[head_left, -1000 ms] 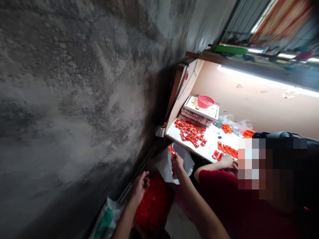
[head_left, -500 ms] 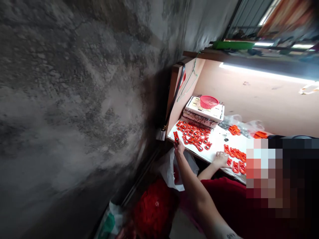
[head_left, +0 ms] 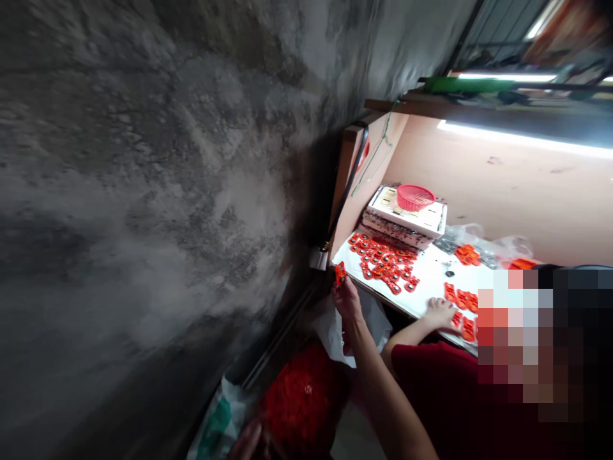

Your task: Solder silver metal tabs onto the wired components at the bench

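Observation:
My right hand (head_left: 347, 297) reaches up from the bottom of the view to the bench's near left corner. Its fingers are closed on a small red plastic part (head_left: 340, 274) with a dark round centre, held just off the bench edge. Many similar red parts (head_left: 383, 259) lie in a loose spread to the right of it. At the bottom edge, my left hand (head_left: 248, 441) shows only in part, dim and blurred, beside a dark red heap (head_left: 304, 390). What its fingers do is hidden.
A co-worker in a dark red shirt (head_left: 431, 377) sits at the bench, one hand (head_left: 439, 313) by rows of red parts (head_left: 462, 299). Behind stand stacked white trays (head_left: 407, 214) under a pink basket (head_left: 416, 198). A white bag (head_left: 330, 326) hangs below the edge; a rough wall (head_left: 167, 223) fills the left.
My right hand has drawn back slightly past the bench edge, and the red part in it has tilted. The whole view has shifted a little. The co-worker's hand stays by the rows.

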A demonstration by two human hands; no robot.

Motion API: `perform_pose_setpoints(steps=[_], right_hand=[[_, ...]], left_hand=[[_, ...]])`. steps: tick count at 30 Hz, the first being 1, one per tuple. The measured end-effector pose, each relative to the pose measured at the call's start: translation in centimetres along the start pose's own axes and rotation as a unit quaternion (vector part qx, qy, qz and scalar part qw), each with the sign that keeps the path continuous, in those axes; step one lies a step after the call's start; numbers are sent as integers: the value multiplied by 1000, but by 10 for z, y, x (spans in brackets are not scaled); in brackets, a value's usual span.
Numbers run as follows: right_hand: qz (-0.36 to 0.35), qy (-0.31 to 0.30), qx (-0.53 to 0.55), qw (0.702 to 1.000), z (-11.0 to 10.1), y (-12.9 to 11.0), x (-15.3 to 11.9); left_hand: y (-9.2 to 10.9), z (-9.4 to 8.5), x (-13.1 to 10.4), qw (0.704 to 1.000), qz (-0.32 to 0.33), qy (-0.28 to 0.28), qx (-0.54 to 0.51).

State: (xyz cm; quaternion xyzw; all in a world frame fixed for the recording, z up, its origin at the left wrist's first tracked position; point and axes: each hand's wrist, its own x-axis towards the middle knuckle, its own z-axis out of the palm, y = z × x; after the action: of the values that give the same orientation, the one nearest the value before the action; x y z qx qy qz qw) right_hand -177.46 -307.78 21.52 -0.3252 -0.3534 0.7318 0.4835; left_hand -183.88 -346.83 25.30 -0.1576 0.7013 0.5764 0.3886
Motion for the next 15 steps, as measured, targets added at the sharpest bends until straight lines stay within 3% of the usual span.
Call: perform_pose_setpoints(steps=[2, 4, 7, 9, 11, 15], right_hand=[[5, -50, -14, 999, 7, -3, -34], [14, -91, -34, 995, 12, -3, -70], [26, -116, -76, 990, 15, -8, -119], [26, -114, -107, 987, 13, -16, -143], [20, -115, -137, 984, 11, -27, -158], [20, -137, -177, 975, 10, -52, -166]], left_hand=[[25, 19, -13, 995, 79, -44, 33], [62, 48, -28, 969, 203, -86, 107], [119, 89, -47, 899, 354, -146, 211], [144, 107, -55, 851, 413, -177, 272], [154, 115, -59, 828, 429, -209, 293], [148, 118, -58, 822, 431, -225, 297]])
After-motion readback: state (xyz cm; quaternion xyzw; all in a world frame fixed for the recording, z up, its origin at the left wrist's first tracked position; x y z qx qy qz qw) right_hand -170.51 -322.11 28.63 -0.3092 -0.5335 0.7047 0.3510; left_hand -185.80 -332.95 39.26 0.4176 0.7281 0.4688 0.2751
